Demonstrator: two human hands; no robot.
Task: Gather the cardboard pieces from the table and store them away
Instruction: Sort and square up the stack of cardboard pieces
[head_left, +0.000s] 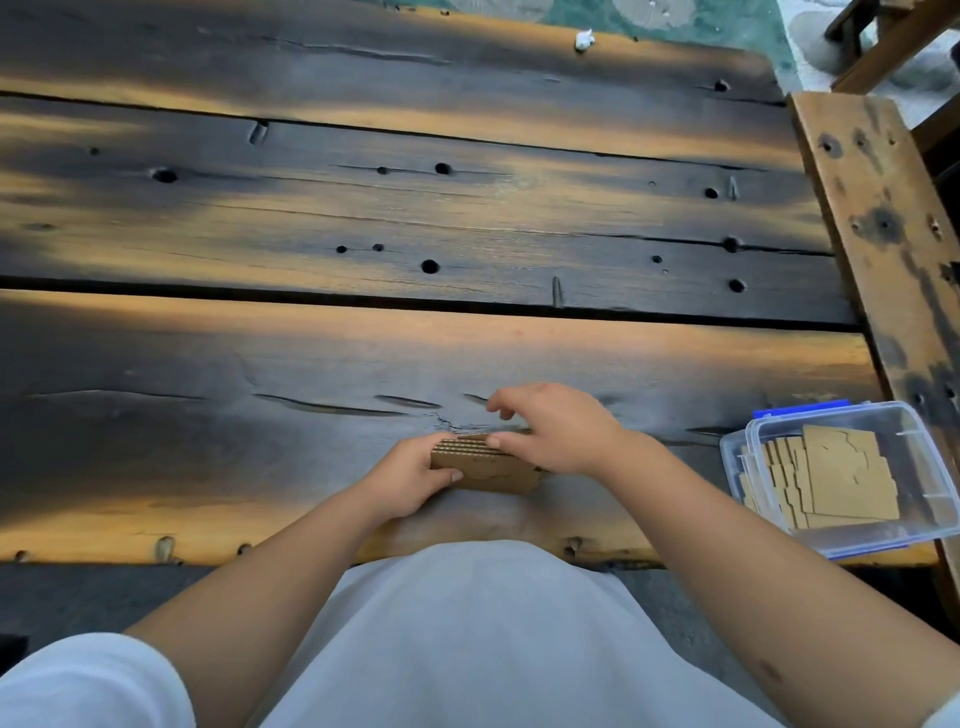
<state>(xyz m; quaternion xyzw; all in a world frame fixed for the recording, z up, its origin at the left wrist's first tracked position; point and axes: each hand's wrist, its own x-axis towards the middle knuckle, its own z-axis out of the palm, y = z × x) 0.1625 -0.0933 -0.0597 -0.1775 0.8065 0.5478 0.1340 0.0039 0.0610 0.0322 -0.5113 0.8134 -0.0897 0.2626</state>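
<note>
Both hands, left (415, 475) and right (553, 428), apparently grip closed around the cardboard stack (485, 465) between them.

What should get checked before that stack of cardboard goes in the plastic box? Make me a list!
1. Left hand grips the brown corrugated cardboard stack: ok.
2. Right hand steadies the stack from above: ok.
3. Clear plastic storage box at the table's right end has no lid on: ok.
4. Room in the box: cardboard pieces already lie inside, leaning; enough space left: cannot tell.
5. No loose cardboard left on the dark wooden plank table: ok in the part seen; only a small white scrap lies at the far edge.
6. Stack edges lined up evenly: cannot tell.
</note>
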